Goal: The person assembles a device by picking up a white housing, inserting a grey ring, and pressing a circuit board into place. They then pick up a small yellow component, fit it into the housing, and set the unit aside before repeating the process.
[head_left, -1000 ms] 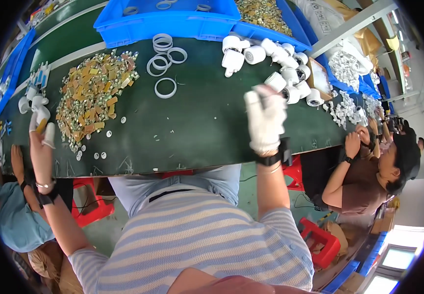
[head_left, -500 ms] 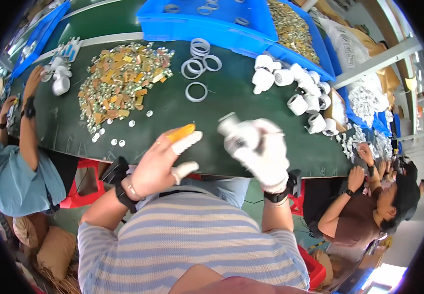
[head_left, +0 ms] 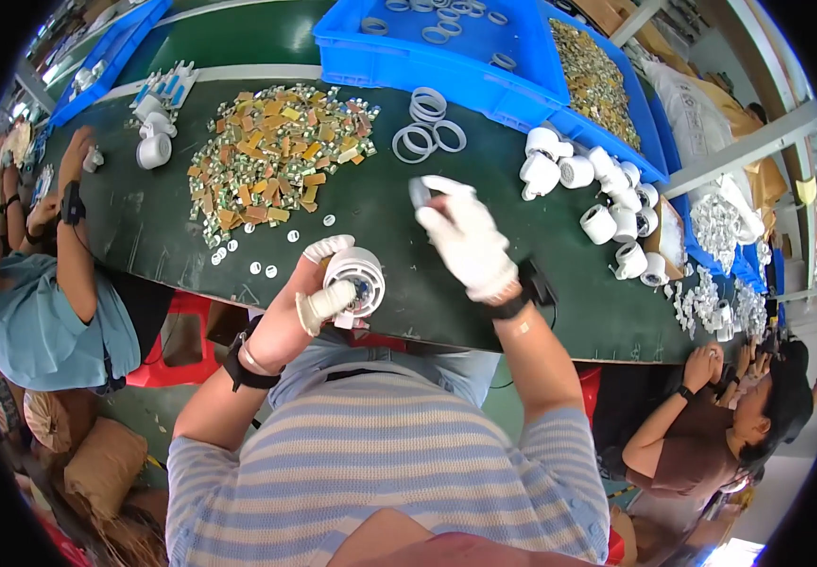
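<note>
My left hand [head_left: 309, 298], with white finger covers, is closed around a white round housing [head_left: 364, 274]. The housing's open end faces up and shows small parts inside; a short piece sticks out at its lower side. My right hand [head_left: 468, 236], in a white glove, pinches a grey ring [head_left: 419, 193] seen nearly edge-on and slightly blurred. It is above the green table [head_left: 522, 274], a little right of the housing. Beyond it lie several loose grey rings [head_left: 414, 144], some overlapping. Left of these spreads a pile of small circuit boards [head_left: 271, 151].
Small white discs [head_left: 270, 271] lie before the pile. A blue bin [head_left: 446, 71] with rings stands at the back, beside a blue tray of small parts [head_left: 593, 85]. White housings [head_left: 599, 224] cluster at right. Co-workers sit at left [head_left: 44, 321] and right [head_left: 687, 454].
The white housing has passed from my right hand to my left. My right hand has moved up and left and taken the lone near ring off the table. The view has shifted slightly.
</note>
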A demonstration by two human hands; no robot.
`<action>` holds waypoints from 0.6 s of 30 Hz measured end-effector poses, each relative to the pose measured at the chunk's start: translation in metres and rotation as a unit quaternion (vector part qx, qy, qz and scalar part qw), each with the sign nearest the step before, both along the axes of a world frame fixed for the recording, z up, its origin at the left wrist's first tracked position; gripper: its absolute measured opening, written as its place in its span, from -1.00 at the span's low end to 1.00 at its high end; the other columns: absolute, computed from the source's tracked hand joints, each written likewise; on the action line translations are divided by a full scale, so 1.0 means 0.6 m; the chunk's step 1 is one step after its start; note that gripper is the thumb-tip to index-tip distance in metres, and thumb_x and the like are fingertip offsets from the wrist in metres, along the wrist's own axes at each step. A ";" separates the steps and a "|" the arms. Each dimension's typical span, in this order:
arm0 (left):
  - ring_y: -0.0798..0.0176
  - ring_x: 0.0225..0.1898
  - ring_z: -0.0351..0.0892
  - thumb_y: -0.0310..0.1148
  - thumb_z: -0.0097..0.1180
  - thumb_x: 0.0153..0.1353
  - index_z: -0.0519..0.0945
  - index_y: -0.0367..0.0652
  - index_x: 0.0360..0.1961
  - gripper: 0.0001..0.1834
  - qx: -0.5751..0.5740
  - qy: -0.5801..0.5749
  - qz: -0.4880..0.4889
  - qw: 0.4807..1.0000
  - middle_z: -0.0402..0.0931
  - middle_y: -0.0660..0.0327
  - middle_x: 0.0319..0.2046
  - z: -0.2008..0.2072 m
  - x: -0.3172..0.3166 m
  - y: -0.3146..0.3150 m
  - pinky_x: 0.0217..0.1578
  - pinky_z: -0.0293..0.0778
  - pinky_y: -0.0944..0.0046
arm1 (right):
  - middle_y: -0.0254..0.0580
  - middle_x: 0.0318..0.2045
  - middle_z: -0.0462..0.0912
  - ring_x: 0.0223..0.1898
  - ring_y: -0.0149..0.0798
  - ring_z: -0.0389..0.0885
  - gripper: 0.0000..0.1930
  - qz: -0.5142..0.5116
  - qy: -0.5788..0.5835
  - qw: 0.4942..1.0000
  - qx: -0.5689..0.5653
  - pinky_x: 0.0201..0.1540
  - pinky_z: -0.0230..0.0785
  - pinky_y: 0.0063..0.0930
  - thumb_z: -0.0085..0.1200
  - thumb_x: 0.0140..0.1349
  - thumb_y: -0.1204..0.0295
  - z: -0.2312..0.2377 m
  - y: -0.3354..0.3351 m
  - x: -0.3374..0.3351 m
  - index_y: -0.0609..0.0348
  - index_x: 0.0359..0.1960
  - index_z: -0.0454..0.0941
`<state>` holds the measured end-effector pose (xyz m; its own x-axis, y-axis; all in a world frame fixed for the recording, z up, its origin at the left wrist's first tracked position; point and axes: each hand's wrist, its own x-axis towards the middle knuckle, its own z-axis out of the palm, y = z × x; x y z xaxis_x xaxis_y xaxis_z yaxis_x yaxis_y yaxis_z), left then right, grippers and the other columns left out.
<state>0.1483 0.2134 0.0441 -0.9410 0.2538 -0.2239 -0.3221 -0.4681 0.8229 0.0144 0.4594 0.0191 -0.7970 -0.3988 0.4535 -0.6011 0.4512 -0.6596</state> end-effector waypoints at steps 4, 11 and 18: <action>0.26 0.15 0.60 -0.56 0.37 0.30 0.25 -0.09 0.47 -0.22 -0.044 0.135 -0.044 0.989 0.53 0.17 0.14 -0.008 0.005 0.007 0.17 0.56 0.19 | -0.14 -0.12 0.60 -0.29 -0.34 0.58 -0.46 0.122 -0.492 0.689 -0.518 -0.20 0.53 -0.28 0.13 0.45 0.48 0.031 0.044 0.087 0.21 0.45 0.35; 0.06 -0.30 0.71 -0.35 0.53 0.02 0.54 0.04 0.36 -0.20 -0.498 0.420 -0.066 0.756 0.60 0.13 -0.24 0.030 -0.011 0.027 -0.32 0.66 0.12 | -0.23 -0.26 0.49 -0.43 -0.36 0.36 -0.53 0.147 -0.554 0.553 -0.605 -0.36 0.37 -0.38 0.09 0.47 0.45 0.050 0.056 0.153 0.14 0.39 0.40; 0.07 -0.27 0.69 -0.23 0.53 0.02 0.58 0.08 0.28 -0.27 -0.565 0.478 -0.105 0.665 0.66 0.17 0.00 0.036 -0.016 0.026 -0.28 0.65 0.14 | -0.25 -0.34 0.48 -0.48 -0.43 0.34 -0.57 0.213 -0.611 0.474 -0.597 -0.47 0.29 -0.50 0.09 0.46 0.39 0.035 0.056 0.159 0.19 0.31 0.45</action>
